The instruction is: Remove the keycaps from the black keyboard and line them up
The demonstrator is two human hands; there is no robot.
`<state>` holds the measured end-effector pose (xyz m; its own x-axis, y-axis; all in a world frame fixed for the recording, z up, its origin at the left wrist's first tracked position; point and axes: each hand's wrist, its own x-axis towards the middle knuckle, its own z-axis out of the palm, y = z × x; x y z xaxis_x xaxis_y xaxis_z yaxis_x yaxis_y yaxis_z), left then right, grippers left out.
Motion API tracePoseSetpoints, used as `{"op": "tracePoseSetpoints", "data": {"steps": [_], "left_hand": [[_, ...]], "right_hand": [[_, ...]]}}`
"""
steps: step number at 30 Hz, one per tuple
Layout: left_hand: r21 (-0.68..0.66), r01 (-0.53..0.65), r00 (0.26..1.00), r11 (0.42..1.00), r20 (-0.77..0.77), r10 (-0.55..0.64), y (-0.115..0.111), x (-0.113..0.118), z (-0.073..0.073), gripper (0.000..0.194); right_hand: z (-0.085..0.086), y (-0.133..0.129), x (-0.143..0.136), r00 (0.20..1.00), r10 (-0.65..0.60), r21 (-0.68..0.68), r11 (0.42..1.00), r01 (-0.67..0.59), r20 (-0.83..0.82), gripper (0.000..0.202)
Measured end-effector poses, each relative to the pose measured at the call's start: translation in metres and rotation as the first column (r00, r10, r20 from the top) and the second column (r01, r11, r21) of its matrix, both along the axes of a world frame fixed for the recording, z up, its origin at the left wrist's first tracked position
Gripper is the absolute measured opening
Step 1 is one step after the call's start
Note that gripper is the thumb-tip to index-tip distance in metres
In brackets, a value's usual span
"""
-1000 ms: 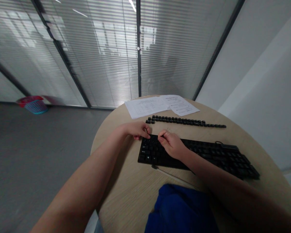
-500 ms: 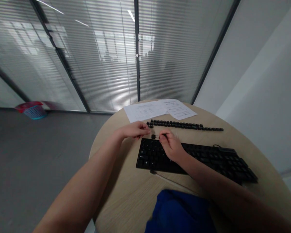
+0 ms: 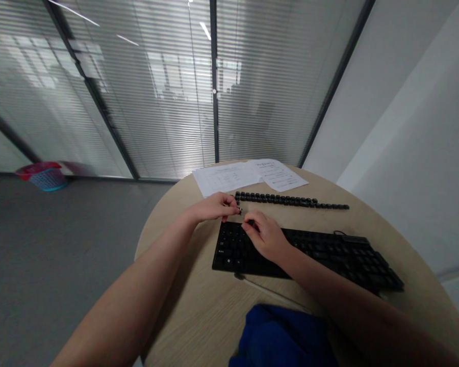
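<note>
The left hand [image 3: 214,207] pinches a small black keycap [image 3: 239,210] over the round, wood-grained tabletop [image 3: 199,311], just beyond the keyboard [image 3: 336,255]; the right hand [image 3: 266,237] has thumb and finger together, on what I cannot tell. The keycap should prove light, stiff, slightly slippery plastic, best held by 2 opposite sides.

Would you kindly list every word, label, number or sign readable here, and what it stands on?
No text reads clearly.
Left white paper sheet: print too blurred.
Right white paper sheet: print too blurred.
Long black plastic keyboard: pale key marks too small.
Small black plastic keycaps: none readable.
</note>
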<state>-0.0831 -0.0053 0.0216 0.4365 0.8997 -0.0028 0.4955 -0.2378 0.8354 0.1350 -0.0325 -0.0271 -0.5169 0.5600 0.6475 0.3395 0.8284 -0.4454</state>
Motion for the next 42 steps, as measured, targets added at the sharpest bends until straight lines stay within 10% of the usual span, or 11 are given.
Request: {"op": "tracePoseSetpoints", "data": {"steps": [26, 34, 42], "left_hand": [[0.148, -0.118, 0.976, 0.982, 0.202, 0.087, 0.000, 0.001, 0.001, 0.018], [0.117, -0.276, 0.915, 0.954, 0.336, 0.223, -0.002, -0.012, 0.007, 0.013], [0.008, -0.097, 0.967, 0.995, 0.239, 0.092, 0.000, -0.006, 0.002, 0.023]], "right_hand": [[0.008, -0.005, -0.005, 0.989, -0.038, 0.169, 0.984, 0.063, -0.145, 0.013], [0.004, 0.006, 0.002, 0.950, -0.180, -0.019, 0.983, 0.182, -0.256, 0.016], [0.002, 0.014, 0.001, 0.953, -0.199, -0.024, 0.980, 0.199, -0.228, 0.029]]}}
